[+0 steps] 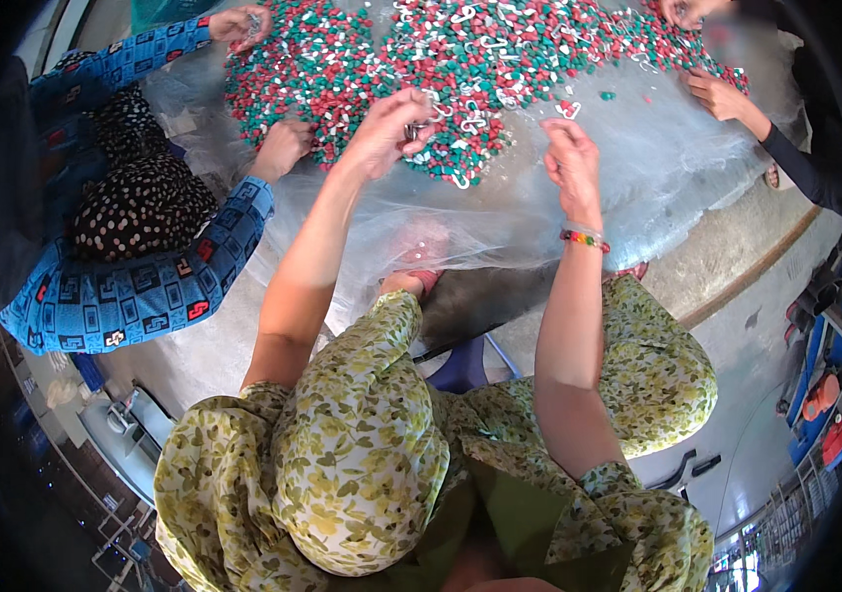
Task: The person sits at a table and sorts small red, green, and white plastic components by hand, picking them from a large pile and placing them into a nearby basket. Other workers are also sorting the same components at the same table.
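A wide heap of small red, green and white pieces (342,74) lies at the far side, with white bent hooks (470,120) scattered over it. My left hand (388,138) is over the heap's near edge, its fingers curled round small dark grey, shiny pieces (411,130) whose kind I cannot make out. To the right, my right hand (573,168) has its thumb and fingers pinched together. Just beyond those fingertips is a white hook (569,110) beside a red piece; whether the fingers touch it, I cannot tell. Anything inside the pinch is hidden.
Clear plastic sheeting (638,148) spreads under the heap. At the left, a person in a blue patterned sleeve (145,306) reaches both hands to the heap; another person's hands (722,97) are at the far right. Blue and red items (821,395) stand along the right side.
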A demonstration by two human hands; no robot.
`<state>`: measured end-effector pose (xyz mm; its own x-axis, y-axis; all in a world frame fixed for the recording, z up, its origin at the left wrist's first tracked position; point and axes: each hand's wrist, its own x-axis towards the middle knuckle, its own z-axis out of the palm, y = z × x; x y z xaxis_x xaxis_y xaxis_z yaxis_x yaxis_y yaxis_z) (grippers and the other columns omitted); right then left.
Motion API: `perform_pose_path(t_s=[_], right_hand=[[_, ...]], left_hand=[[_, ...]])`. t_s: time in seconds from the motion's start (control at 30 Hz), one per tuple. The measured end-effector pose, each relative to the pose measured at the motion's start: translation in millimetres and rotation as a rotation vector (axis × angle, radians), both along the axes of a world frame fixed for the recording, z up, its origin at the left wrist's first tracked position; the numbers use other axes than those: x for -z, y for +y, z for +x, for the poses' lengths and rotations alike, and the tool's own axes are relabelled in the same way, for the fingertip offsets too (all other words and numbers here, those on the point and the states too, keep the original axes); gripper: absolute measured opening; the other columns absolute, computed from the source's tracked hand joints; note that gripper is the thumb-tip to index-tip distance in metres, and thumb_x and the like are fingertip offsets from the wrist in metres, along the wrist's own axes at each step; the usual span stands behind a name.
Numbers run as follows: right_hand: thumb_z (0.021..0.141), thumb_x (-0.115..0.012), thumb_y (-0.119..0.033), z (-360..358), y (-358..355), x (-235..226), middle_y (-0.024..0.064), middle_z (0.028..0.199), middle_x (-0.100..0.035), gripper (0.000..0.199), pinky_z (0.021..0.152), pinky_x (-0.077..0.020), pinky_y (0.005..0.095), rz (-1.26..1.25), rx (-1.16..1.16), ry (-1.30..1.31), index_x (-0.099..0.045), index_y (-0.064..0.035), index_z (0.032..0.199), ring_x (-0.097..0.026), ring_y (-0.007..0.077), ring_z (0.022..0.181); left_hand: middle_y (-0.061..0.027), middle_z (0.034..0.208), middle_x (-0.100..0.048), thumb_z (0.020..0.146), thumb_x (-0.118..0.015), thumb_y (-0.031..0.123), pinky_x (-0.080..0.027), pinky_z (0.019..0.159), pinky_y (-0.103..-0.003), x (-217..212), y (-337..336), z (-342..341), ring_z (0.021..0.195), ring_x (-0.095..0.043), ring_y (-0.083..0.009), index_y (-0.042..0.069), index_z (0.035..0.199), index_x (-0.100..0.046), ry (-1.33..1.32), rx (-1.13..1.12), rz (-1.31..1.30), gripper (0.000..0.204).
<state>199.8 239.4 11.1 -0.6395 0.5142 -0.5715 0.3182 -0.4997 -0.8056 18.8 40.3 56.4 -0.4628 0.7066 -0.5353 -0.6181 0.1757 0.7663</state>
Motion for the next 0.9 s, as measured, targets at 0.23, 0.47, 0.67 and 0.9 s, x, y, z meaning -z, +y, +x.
perform_pose_path(t_s=[0.23,0.47,0.67,0.9], right_hand=[[0.079,-0.069,-0.027,-66.8,-41.8,26.5,0.0136,0.080,-0.068,0.024,0.067,-0.0508,0.0434,0.964,-0.565,-0.316,-0.066,-0.0091,0.095,-0.066,0.0330,0.076],[0.087,-0.061,-0.013,-41.6,-34.4,16.4,-0.0001,0.067,-0.055,0.010,0.043,-0.0351,0.0222,-0.051,-0.345,-0.033,-0.057,-0.0039,0.085,-0.051,0.0082,0.061],[0.087,-0.060,-0.011,-4.5,-19.7,-18.5,0.0111,0.086,-0.059,0.009,0.042,-0.0355,0.0176,-0.498,-0.134,0.451,-0.052,-0.0063,0.088,-0.057,0.0135,0.072],[0.086,-0.065,-0.019,-3.5,-26.4,-11.1,0.0028,0.074,-0.061,0.014,0.045,-0.0407,0.0231,-0.095,-0.554,-0.045,-0.057,-0.0074,0.087,-0.055,0.0107,0.064]], left_hand=[[-0.0081,0.091,-0.042,0.076,-0.059,0.019,-0.040,0.058,-0.025,-6.0,-30.7,-12.6,0.080,-0.047,-0.0183,0.006,0.094,-0.045,-0.248,-0.025,0.517,0.027],[0.0053,0.059,-0.046,0.086,-0.069,0.025,-0.033,0.045,-0.021,3.2,-17.6,-9.4,0.054,-0.044,-0.0078,0.003,0.083,-0.063,0.347,0.289,-0.318,0.023],[-0.0190,0.083,-0.067,0.076,-0.072,0.017,-0.051,0.069,-0.042,81.6,-33.8,18.5,0.078,-0.065,-0.0333,0.002,0.087,-0.069,1.383,0.409,-0.694,0.019],[-0.0151,0.079,-0.066,0.084,-0.068,0.028,-0.050,0.064,-0.037,67.9,-35.1,7.6,0.069,-0.065,-0.0249,0.001,0.083,-0.067,1.029,0.334,-0.609,0.027]])
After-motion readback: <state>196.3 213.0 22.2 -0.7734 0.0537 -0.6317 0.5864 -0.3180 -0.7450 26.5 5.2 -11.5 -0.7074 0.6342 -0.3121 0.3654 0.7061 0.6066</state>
